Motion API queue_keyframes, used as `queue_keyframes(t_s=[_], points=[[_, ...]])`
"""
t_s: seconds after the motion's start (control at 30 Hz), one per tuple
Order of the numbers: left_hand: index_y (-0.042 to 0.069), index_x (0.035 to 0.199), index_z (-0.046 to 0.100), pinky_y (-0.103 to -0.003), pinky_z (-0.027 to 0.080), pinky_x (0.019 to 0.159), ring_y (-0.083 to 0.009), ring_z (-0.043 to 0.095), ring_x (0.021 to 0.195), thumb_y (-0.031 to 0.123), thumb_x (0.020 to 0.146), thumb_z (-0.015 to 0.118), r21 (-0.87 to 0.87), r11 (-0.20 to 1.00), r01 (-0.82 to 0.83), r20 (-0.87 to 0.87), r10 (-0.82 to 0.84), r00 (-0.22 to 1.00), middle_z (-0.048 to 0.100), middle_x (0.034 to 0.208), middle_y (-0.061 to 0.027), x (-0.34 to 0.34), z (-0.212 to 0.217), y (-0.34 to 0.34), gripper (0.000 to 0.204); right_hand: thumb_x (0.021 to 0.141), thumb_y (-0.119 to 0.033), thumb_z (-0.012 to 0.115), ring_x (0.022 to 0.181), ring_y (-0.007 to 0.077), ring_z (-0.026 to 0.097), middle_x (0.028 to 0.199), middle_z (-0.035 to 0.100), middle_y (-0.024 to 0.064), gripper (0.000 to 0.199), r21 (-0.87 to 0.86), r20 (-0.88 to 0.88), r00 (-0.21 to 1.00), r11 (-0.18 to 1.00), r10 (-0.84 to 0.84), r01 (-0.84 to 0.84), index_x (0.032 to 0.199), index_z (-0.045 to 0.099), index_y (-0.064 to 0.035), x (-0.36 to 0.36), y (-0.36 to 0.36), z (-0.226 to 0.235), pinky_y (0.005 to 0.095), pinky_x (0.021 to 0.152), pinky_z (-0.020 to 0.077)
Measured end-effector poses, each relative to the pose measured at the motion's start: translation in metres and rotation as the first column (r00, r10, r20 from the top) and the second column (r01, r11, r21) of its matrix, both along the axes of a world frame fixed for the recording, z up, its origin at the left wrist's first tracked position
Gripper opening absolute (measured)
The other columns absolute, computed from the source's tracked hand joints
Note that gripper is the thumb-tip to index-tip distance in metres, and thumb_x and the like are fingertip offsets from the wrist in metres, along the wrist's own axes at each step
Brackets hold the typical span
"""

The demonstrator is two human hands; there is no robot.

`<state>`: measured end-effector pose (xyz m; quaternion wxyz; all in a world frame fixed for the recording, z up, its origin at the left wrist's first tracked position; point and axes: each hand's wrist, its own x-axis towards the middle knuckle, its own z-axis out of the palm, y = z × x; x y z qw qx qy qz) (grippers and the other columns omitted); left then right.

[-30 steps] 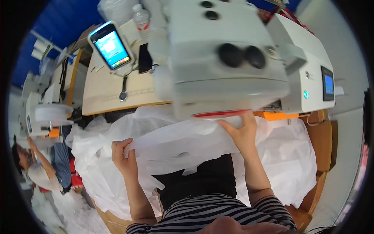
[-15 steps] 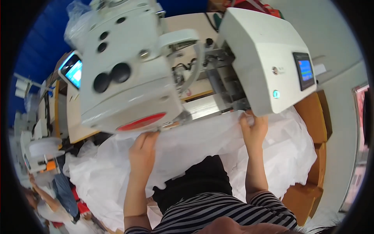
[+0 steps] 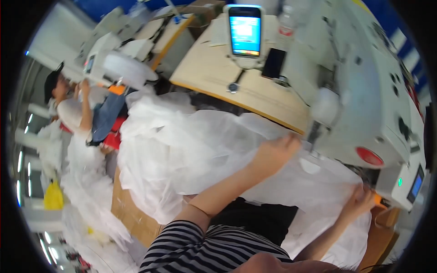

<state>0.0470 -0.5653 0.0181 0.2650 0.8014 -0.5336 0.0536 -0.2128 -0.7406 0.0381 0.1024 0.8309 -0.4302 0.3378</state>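
Observation:
Sheer white fabric (image 3: 218,145) drapes in loose folds over my lap and along the table edge. At the edge of the cloth, just left of the sewing machine's needle area, my left hand (image 3: 281,152) is closed, its fingertips pinching the fabric. My right hand (image 3: 360,201) lies farther right and nearer to me, its bent fingers closed on the fabric close to the small white control box (image 3: 405,179). The large white sewing machine (image 3: 364,104) stands at the right, slightly blurred, and its presser foot area sits over the cloth between my hands.
The wooden table (image 3: 195,68) carries a lit touchscreen panel (image 3: 246,34), a dark phone (image 3: 274,63), a wristwatch (image 3: 234,85) and a clear bottle (image 3: 286,26). A co-worker (image 3: 75,104) sits at another machine on the left. White fabric heaps (image 3: 91,200) lie beyond my left side.
The view has swung left, so the machine now appears at the right and the table's panel shows fully. My hands, still on the fabric, have shifted rightward in view, the right one lower.

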Motion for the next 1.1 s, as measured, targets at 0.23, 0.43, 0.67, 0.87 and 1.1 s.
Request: queue_keyframes(t_s=[0.23,0.43,0.67,0.87,1.1], points=[[0.006,0.094,0.061,-0.028,0.051,0.061,-0.0212,0.066,0.074,0.002,0.079,0.064,-0.094,0.789,-0.607,-0.188,0.585,0.789,0.065,0.088,-0.0075,0.158,-0.011,0.159,0.016,0.088,-0.016,0.063,0.080,0.0141,0.053,0.080,0.057,0.0035,0.016,0.363,0.321,0.942,0.931,-0.103,-0.022,0.089,0.059,-0.0007,-0.033,0.018,-0.002,0.0254,0.074,0.0427],[0.006,0.092,0.063,-0.039,0.046,0.086,-0.0262,0.060,0.085,0.008,0.075,0.065,0.309,0.817,-0.486,0.185,0.450,0.874,0.063,0.083,-0.0084,0.269,-0.098,0.274,0.018,0.087,-0.011,0.064,0.074,0.0140,0.049,0.074,0.049,0.0039,0.020,0.380,0.464,0.866,0.925,-0.186,-0.005,0.076,0.051,-0.0006,-0.024,0.034,-0.001,0.0269,0.070,0.0426],[0.003,0.078,0.055,-0.040,0.047,0.070,-0.0313,0.059,0.077,0.019,0.078,0.065,0.409,0.815,-0.411,0.148,0.385,0.911,0.061,0.077,-0.0114,0.162,0.019,0.257,0.019,0.088,-0.017,0.063,0.074,0.0100,0.049,0.077,0.053,0.0026,0.022,0.257,0.328,0.932,0.964,-0.155,0.070,0.076,0.053,-0.0016,-0.051,0.027,-0.013,0.0238,0.069,0.0425],[0.002,0.081,0.055,-0.039,0.046,0.062,-0.0332,0.057,0.070,0.029,0.074,0.070,0.643,0.723,0.253,-0.620,0.298,0.725,0.057,0.072,-0.0147,0.086,0.060,0.259,0.032,0.087,-0.014,0.064,0.071,0.0130,0.049,0.074,0.050,0.0037,0.021,0.232,0.316,0.942,0.972,-0.116,0.042,0.075,0.054,0.0005,-0.043,0.038,-0.017,0.0261,0.069,0.0434],[0.006,0.082,0.057,-0.036,0.044,0.053,-0.0294,0.056,0.061,0.002,0.072,0.062,0.151,0.825,-0.545,0.390,0.457,0.799,0.057,0.073,-0.0129,0.075,0.065,0.245,0.013,0.089,-0.014,0.059,0.075,0.0117,0.050,0.079,0.054,0.0026,0.017,0.318,0.567,0.799,0.948,-0.199,0.011,0.085,0.058,0.0022,-0.043,0.047,-0.015,0.0256,0.075,0.0448]])
